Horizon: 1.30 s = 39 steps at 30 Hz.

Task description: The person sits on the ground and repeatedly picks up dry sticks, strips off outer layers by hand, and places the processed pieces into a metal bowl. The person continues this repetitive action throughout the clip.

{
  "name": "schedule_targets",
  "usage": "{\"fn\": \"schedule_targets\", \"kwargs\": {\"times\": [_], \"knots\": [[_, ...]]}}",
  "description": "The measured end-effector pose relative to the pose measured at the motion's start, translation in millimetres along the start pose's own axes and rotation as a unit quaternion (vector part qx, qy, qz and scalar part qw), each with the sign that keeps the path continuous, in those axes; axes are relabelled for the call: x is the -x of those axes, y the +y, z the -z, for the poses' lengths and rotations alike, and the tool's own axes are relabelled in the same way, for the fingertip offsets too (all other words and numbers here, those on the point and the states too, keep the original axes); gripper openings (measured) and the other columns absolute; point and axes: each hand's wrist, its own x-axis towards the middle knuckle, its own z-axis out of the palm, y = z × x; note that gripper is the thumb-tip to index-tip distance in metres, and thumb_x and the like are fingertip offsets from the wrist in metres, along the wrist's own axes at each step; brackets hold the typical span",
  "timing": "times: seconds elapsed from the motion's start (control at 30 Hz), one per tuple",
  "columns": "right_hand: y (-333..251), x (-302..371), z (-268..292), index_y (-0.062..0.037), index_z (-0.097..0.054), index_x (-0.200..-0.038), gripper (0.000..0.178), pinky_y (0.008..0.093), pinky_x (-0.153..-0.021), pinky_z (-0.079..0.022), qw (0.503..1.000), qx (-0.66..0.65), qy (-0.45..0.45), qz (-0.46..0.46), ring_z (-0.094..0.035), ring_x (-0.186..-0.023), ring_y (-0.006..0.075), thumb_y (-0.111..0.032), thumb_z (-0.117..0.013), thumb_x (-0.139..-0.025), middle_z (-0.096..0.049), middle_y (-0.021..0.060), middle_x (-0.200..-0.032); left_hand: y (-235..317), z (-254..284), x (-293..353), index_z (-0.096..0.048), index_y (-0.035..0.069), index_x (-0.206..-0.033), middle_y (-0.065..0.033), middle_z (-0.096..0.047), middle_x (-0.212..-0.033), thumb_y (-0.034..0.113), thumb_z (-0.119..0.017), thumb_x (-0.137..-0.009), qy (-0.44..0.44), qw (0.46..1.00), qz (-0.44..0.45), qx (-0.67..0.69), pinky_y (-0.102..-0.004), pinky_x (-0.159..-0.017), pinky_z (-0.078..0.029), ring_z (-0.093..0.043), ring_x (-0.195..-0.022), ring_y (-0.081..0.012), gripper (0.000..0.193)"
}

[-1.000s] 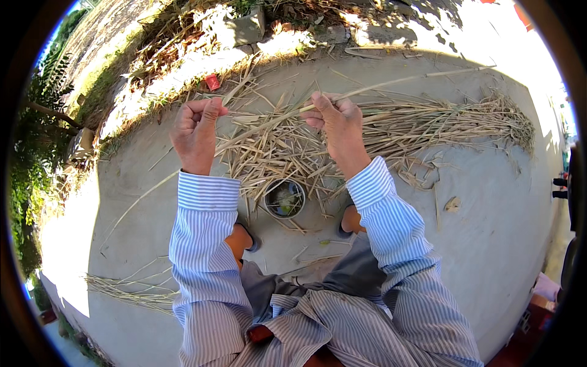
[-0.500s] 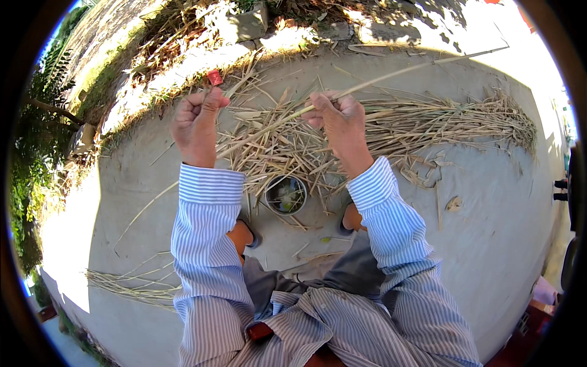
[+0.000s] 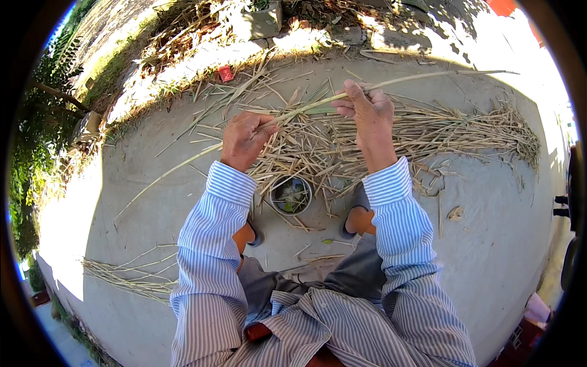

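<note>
left hand [image 3: 246, 139] and right hand [image 3: 370, 117] pinching a long stalk [image 3: 306, 109], messy straw pile [image 3: 304, 147], bowl [image 3: 310, 197] at its 6 o'clock

grey ground [image 3: 489, 244] | heaped stalk pieces [image 3: 293, 147] | long stalk bundle [image 3: 452, 129], right | thin bundle [image 3: 125, 278], lower left | round pot [image 3: 292, 213] | dry leaf [image 3: 455, 213]

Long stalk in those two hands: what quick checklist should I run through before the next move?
1. Left hand on the long stalk: ok, fingers closed on it.
2. Right hand on it too: ok, pinched between thumb and fingers.
3. Metal bowl apart from the feet: ok, it stands between them.
4. Loose pieces tidied: not ok, they lie strewn beyond the bowl.
5. Stalk free of cracks: cannot tell, too fine to see.
</note>
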Motion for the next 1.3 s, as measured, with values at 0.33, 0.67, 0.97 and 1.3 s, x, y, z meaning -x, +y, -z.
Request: {"fn": "schedule_targets", "kwargs": {"times": [0.33,0.67,0.97,1.3], "knots": [[-4.7,-5.8,8.2,0.0109,-0.055,-0.101,0.043,0.025,-0.063,-0.056,1.0,0.005,-0.002,0.012,-0.069,-0.074,0.0232,-0.025,-0.072,-0.085,-0.065,0.0172,-0.088,-7.9,37.6,-5.9,-0.064,0.0,-0.091,-0.0052,-0.068,-0.078,0.015,-0.069,-0.087,0.183,0.863,0.256,0.394,-0.0205,-0.07,-0.046,-0.06,-0.073,-0.008,0.016],[-1.6,-8.3,22.0,0.0088,-0.058,-0.103,0.035,0.0248,-0.066,-0.056,0.996,-0.067,-0.052,0.03,-0.067,-0.078,0.0184,-0.021,-0.067,-0.089,-0.066,0.0148,-0.092,-4.8,50.0,-16.1,-0.065,0.004,-0.096,-0.0079,-0.067,-0.091,0.028,-0.075,-0.078,0.006,0.994,0.068,-0.09,-0.034,-0.076,-0.046,-0.061,-0.084,-0.0193,0.031],[-7.1,-35.5,58.8,0.0031,-0.057,-0.105,0.033,0.0236,-0.066,-0.056,0.999,-0.04,0.012,-0.022,-0.067,-0.079,0.0179,-0.023,-0.068,-0.088,-0.066,0.0137,-0.093,-8.5,101.1,-0.1,-0.067,0.002,-0.078,-0.0082,-0.066,-0.072,0.011,-0.075,-0.073,-0.125,0.974,0.162,-0.1,-0.0342,-0.063,-0.047,-0.063,-0.067,-0.0198,0.013],[8.2,7.3,-10.0,0.0041,-0.058,-0.103,0.034,0.0248,-0.067,-0.056,0.993,-0.068,-0.08,-0.05,-0.068,-0.079,0.0186,-0.024,-0.069,-0.087,-0.066,0.0139,-0.092,41.7,17.3,-24.6,-0.066,0.006,-0.082,-0.0089,-0.064,-0.073,0.015,-0.073,-0.073,0.029,0.995,-0.046,-0.082,-0.0381,-0.064,-0.045,-0.061,-0.07,-0.0291,0.014]]}}
